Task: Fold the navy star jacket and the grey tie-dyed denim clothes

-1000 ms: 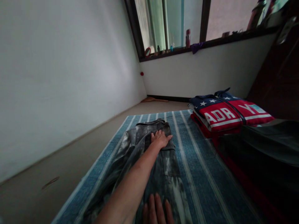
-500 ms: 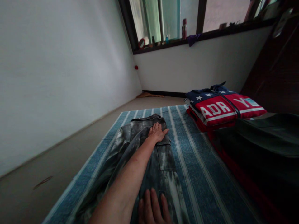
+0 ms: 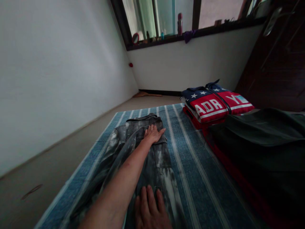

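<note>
A mottled grey-and-white denim garment [image 3: 145, 178] lies lengthwise on the blue striped cloth, with a patch pocket [image 3: 163, 157] on its right side. Whether it is a jacket or trousers I cannot tell. My left hand [image 3: 153, 134] lies palm down near its far end, fingers apart and thumb stretched to the right. Closer to me, my right hand [image 3: 152, 210] rests on the fabric, fingers extended; the lower part of this hand is cut off by the frame. My left forearm hides some of the garment's middle.
The striped cloth [image 3: 181, 152] covers the surface. On the right sit a folded red-and-navy top with stars and letters [image 3: 212, 103] and a dark green garment [image 3: 262, 136]. A white wall [image 3: 59, 63] rises left; bottles and a mirror [image 3: 135, 38] line the windowsill.
The whole view has shifted slightly, so things appear a little further left and higher. Both hands keep nearly the same places on the garment.
</note>
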`<action>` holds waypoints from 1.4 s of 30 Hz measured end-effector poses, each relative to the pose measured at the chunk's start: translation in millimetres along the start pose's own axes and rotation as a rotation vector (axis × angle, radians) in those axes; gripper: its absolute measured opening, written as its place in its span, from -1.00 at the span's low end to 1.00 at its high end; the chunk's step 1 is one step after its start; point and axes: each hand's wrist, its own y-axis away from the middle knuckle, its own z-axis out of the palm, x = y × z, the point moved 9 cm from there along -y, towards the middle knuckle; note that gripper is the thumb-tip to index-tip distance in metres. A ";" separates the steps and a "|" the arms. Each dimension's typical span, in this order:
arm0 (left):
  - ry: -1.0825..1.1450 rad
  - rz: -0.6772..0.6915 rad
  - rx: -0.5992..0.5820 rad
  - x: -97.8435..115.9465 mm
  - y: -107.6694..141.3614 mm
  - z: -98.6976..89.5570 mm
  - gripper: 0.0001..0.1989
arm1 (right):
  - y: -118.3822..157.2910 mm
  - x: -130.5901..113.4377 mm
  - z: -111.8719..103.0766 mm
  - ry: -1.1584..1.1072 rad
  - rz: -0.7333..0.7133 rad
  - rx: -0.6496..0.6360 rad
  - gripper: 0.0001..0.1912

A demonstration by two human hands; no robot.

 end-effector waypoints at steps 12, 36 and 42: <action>-0.028 -0.040 0.004 2.4 22.7 -3.4 -0.09 | -1.9 -8.7 -24.2 -0.035 0.013 -0.098 -0.17; -0.046 -0.044 0.070 -1.5 60.4 -0.1 -0.15 | -0.4 -10.6 -37.0 -0.078 0.032 -0.137 -0.23; -0.058 -0.057 0.078 -5.6 75.3 9.4 -0.12 | 2.1 -10.5 -37.7 -0.081 0.037 -0.113 -0.20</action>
